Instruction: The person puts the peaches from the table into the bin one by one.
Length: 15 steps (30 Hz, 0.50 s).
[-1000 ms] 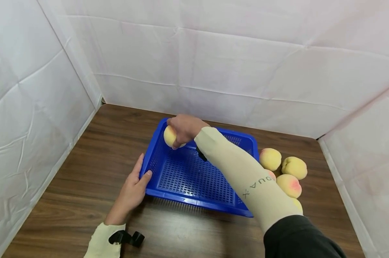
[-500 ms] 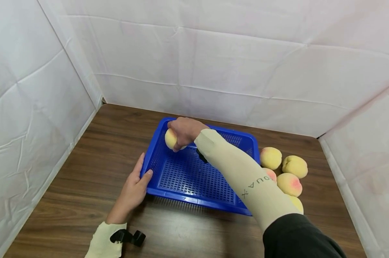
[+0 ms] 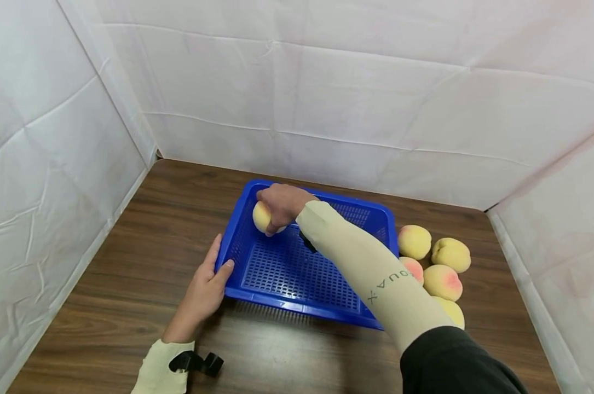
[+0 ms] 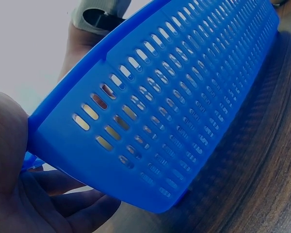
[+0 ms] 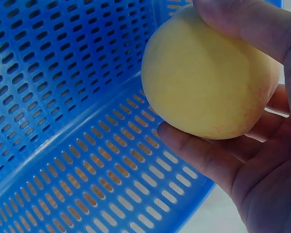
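Note:
A blue perforated plastic basket (image 3: 301, 310) stands on the table. My left hand (image 3: 200, 290) grips its left side, thumb over the rim and the other fingers along the outside. Inside the basket's far left corner, my right hand (image 3: 284, 205) holds a yellow peach (image 3: 261, 218) from above. In the right wrist view the thumb and fingers wrap the peach (image 5: 208, 77), close over the holes of the basket. Seen from the left wrist, the basket's slotted side (image 4: 150, 107) fills the view and the left hand's fingers (image 4: 87, 208) curl under its edge.
Several more peaches (image 3: 443, 282) lie on the wooden table (image 3: 129, 262) right of the basket, some partly hidden by the right sleeve (image 3: 375, 268). White cloth walls (image 3: 326, 98) rise behind and on both sides.
My right hand has come slightly down and nearer with the peach still held, inside the basket corner. My left hand keeps its place on the rim.

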### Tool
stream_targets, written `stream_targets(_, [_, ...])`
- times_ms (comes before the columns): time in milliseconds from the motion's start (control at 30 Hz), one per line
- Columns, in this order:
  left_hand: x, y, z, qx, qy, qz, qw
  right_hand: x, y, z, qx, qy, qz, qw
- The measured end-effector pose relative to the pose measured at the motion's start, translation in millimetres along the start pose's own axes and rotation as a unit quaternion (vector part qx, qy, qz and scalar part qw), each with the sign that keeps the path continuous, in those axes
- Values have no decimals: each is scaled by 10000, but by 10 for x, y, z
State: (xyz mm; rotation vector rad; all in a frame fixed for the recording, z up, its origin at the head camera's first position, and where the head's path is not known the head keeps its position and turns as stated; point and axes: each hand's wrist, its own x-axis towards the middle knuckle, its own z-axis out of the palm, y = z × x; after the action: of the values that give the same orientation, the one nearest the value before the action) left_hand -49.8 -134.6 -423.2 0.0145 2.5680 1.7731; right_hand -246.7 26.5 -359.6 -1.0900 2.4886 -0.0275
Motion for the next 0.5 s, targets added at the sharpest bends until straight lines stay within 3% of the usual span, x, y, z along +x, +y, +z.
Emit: stream_targets(500, [-35, -16, 13, -79, -1, 80, 9999, 19, -9, 95, -188, -49, -75, 9998])
